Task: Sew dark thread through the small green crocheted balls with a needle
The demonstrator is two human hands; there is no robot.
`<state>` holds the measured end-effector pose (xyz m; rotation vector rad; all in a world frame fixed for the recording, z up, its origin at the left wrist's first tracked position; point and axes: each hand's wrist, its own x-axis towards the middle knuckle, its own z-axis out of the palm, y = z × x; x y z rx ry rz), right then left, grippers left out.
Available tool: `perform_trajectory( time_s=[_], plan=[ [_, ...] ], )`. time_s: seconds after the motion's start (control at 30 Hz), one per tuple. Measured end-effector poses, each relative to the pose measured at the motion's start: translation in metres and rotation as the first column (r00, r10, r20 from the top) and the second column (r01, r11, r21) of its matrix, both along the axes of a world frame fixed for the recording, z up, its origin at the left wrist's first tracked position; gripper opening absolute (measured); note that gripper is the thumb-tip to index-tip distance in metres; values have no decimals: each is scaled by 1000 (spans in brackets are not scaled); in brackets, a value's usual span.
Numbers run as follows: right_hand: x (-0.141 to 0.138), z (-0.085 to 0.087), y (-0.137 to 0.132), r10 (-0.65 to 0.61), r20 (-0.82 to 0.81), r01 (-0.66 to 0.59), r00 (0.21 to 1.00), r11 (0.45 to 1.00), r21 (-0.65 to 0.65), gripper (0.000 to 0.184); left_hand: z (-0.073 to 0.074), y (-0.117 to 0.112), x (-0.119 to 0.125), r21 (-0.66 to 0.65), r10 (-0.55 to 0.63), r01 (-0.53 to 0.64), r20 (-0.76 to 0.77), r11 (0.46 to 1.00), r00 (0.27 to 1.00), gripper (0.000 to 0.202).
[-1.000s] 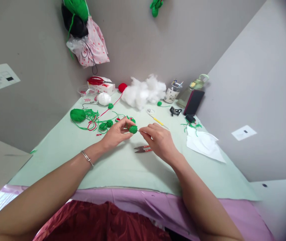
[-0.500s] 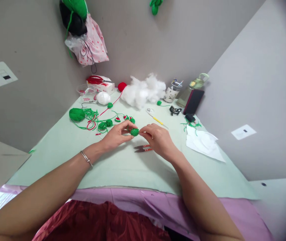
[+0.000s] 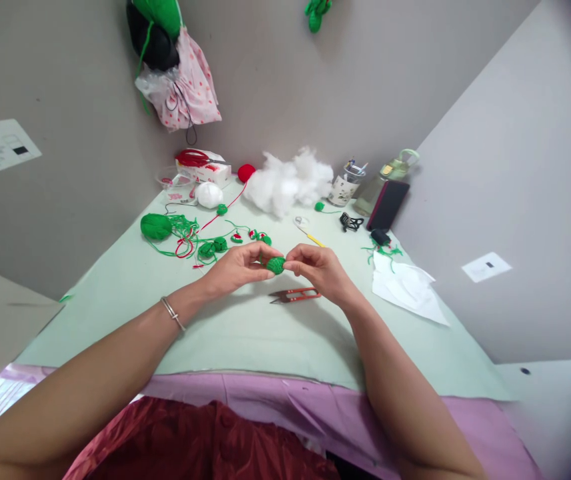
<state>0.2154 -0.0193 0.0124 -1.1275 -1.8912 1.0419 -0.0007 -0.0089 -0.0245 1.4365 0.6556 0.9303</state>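
Note:
Between my hands, above the middle of the table, is a small green crocheted piece (image 3: 276, 265). My left hand (image 3: 242, 268) grips its left side with thumb and fingers. Thumb and forefinger of my right hand (image 3: 321, 268) are pinched at the piece's right edge; whatever they pinch there is too small to make out. Below the hands, orange-handled thread snips (image 3: 295, 295) lie on the table. Just beyond lie small green crocheted pieces (image 3: 214, 247) and red, white and green ones (image 3: 252, 235). A yellow-handled crochet hook (image 3: 312, 239) is partly hidden behind my right hand.
Green yarn (image 3: 156, 227) with loose strands lies at left. White stuffing (image 3: 288, 183), a red yarn ball (image 3: 246, 173) and a box with red scissors (image 3: 200, 167) stand at the back. A phone (image 3: 388, 205) leans by a bottle (image 3: 371, 193); white paper (image 3: 408, 287) lies at right.
Both hands and the green crocheted piece have shifted slightly right in view. My right hand has turned a little, uncovering more of the snips' handles. The view itself has shifted slightly.

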Motion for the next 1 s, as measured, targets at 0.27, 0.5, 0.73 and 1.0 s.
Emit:
perform_trajectory(
  time_s=[0.27,0.5,0.73,1.0],
  plan=[
    [9,0,5,-21,126,1,992,988,155,13,-1,2,-2,33,99,-99,-25,995,995,33],
    [5,-7,4,-50,135,21,990,977,210,10,2,-1,1,78,139,-137,-14,987,990,31],
    [5,-1,2,-13,127,-9,992,985,171,12,-1,-1,2,49,119,-121,41,991,992,31],
    [0,-5,1,7,50,-13,999,993,115,9,1,-4,5,9,131,-131,21,991,991,31]
  ],
)
